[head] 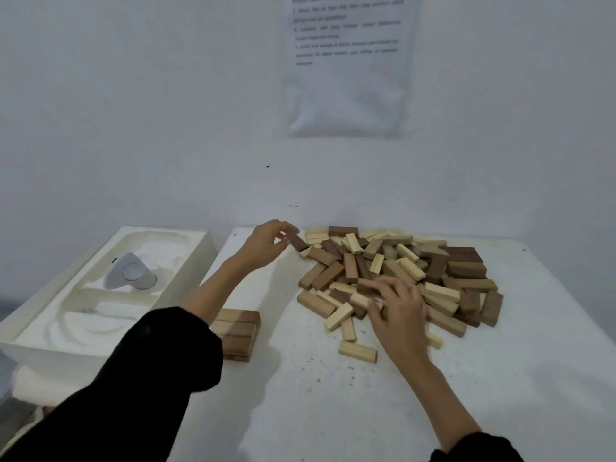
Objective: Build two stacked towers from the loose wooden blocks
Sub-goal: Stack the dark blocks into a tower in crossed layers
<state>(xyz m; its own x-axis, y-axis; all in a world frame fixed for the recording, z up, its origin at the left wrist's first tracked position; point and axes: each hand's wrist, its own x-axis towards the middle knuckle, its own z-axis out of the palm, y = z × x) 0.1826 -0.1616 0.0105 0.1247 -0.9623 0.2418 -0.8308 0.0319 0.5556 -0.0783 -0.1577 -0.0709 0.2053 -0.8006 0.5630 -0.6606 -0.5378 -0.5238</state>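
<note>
A heap of loose wooden blocks, pale, tan and dark brown, covers the far right of the white table. At the heap's far left edge my left hand pinches a dark brown block between thumb and fingertips. My right hand lies on the near edge of the heap, fingers curled over a pale block. A low stack of blocks, two layers high, stands at the table's left, partly hidden behind my left forearm.
A white moulded foam tray holding a grey rounded device sits left of the table. A printed sheet hangs on the white wall behind. Single pale blocks lie apart near the heap's front.
</note>
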